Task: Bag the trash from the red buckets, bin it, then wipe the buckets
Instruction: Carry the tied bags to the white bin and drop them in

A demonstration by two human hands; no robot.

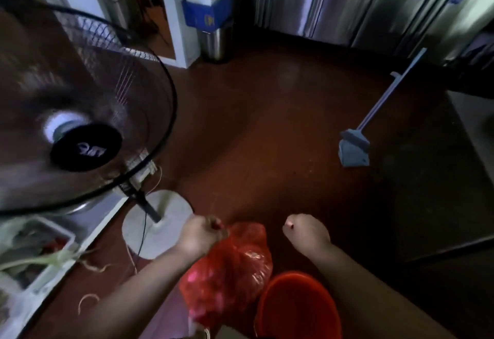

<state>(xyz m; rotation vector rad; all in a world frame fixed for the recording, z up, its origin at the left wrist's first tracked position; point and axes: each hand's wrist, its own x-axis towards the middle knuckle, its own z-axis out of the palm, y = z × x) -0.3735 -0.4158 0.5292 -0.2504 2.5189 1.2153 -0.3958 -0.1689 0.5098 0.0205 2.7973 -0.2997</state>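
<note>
A full red plastic bag [230, 271] hangs in front of me, bulging with trash. My left hand [203, 234] grips its gathered top at the upper left. My right hand [304, 231] is curled into a fist just to the right of the bag, apart from it, and I see nothing in it. Below my right forearm stands a red bucket [296, 309] on the floor, its inside dark; the arm hides its right side.
A standing fan [85, 114] with a white round base [157, 223] fills the left. A tray of vegetable scraps [32, 253] sits at lower left. A steel pedal bin [213, 41] stands at the back, a blue mop [355, 148] at right.
</note>
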